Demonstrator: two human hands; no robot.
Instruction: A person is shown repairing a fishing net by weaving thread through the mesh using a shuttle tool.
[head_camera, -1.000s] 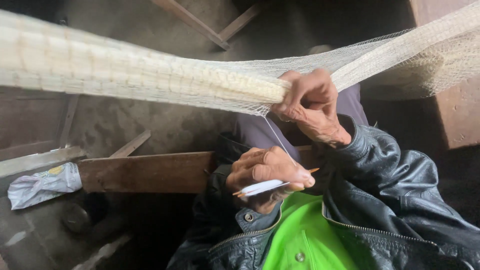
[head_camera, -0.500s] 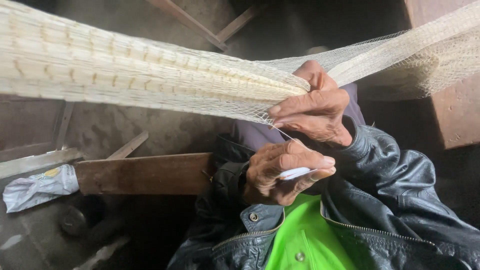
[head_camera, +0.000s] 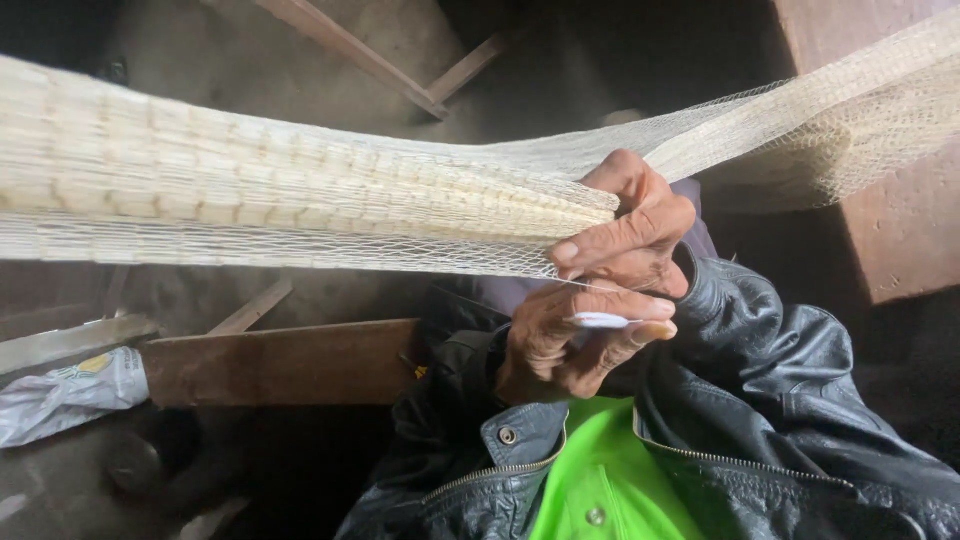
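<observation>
A cream-coloured net (head_camera: 300, 200) stretches taut across the space, bunched into a thick pleated band that runs off to the far side and narrows to where the hands meet it. The right hand (head_camera: 625, 235) sits on top, fingers curled over and clamped on the gathered edge of the mesh, thumb pressing the bunch from beneath. Directly under it, almost touching, the left hand (head_camera: 570, 340) is closed around a slim white netting needle (head_camera: 600, 321), whose flat pale body shows between thumb and forefinger. A fine thread (head_camera: 520, 300) runs from the lower edge of the mesh toward the needle. The two hands are stacked close together, one above the other.

Beyond the right hand the net fans out into a looser, see-through sheet that rises away toward a reddish-brown wall (head_camera: 880, 220). Below the left hand the sleeves and open collar of a black leather jacket (head_camera: 780, 400) come into view, with a bright green garment (head_camera: 600, 480) beneath it. Out past the left hand, lower down, a brown wooden plank (head_camera: 280, 362) lies level, and just beyond its end rests a crumpled pale plastic bag (head_camera: 70, 395). Dark wooden slats (head_camera: 350, 55) cross behind the net.
</observation>
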